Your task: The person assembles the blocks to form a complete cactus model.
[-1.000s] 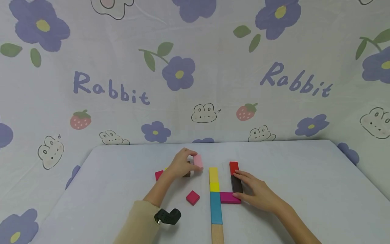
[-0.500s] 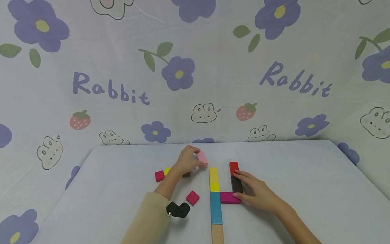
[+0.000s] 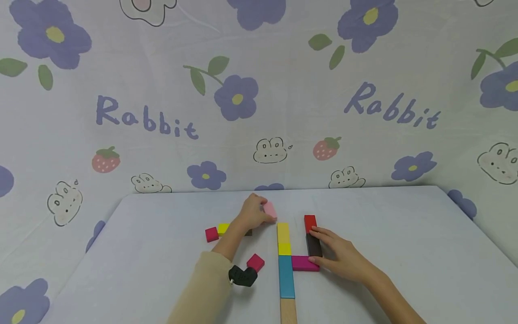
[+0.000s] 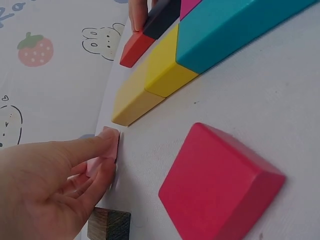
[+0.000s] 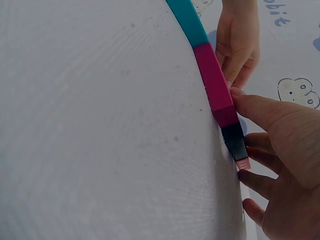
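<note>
Head view: printed backdrop (image 3: 162, 72) is filling the upper frame, white table (image 3: 388, 220) the lower. Block column is running up from bottom center: wood block (image 3: 288, 311) (cut by the edge), blue block (image 3: 286, 276), bright yellow block (image 3: 284, 249), pale yellow block (image 3: 283, 232), butting end to end. Magenta block (image 3: 303, 263) is branching right off blue; black block (image 3: 314, 245) then red block (image 3: 310, 221) are running up from it. Beige sleeve (image 3: 206, 290) is crossing bottom edge, left of center, wrist device (image 3: 243, 276) sitting on it. Right hand (image 3: 339, 256), lower right of center, is lying relaxed, thumb touching magenta's right end, a fingertip near the black/red joint. Left hand (image 3: 252, 213), just below center, is pinching pink block (image 3: 270, 210), tilted, upper left of pale yellow and apart; can't tell if it's touching the table. Smaller: crimson block (image 3: 256, 262) is lying left of blue; dark block (image 4: 109, 224) is sitting by the left hand, bottom of left wrist view.
</note>
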Demonstrator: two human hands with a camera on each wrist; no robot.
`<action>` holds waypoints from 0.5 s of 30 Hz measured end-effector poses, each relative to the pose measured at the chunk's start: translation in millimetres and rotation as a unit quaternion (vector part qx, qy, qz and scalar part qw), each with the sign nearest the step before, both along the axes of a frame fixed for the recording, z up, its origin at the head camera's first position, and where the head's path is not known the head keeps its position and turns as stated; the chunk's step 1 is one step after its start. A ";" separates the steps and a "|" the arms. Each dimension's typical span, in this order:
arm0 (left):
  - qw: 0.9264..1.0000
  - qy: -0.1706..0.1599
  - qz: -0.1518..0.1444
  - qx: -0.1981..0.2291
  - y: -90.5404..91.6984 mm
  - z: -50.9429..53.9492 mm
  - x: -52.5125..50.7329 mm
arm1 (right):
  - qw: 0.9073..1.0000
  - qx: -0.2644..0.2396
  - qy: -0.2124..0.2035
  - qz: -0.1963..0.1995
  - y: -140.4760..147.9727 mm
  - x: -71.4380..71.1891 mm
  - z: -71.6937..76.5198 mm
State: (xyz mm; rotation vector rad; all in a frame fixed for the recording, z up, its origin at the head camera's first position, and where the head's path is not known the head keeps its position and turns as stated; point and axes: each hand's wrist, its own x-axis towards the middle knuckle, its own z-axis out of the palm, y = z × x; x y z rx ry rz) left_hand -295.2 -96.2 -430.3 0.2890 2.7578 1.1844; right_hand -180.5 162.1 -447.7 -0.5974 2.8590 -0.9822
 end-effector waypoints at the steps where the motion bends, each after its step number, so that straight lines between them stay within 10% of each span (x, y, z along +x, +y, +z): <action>1: 1.000 -0.001 -0.001 0.000 0.1 -0.2 0.2 | 1.000 0.000 0.000 0.000 0.0 0.1 -0.1; 15: 0.999 -0.025 0.022 0.033 -0.6 -2.7 1.6 | 1.000 0.003 -0.014 -0.007 -0.6 -0.1 -0.6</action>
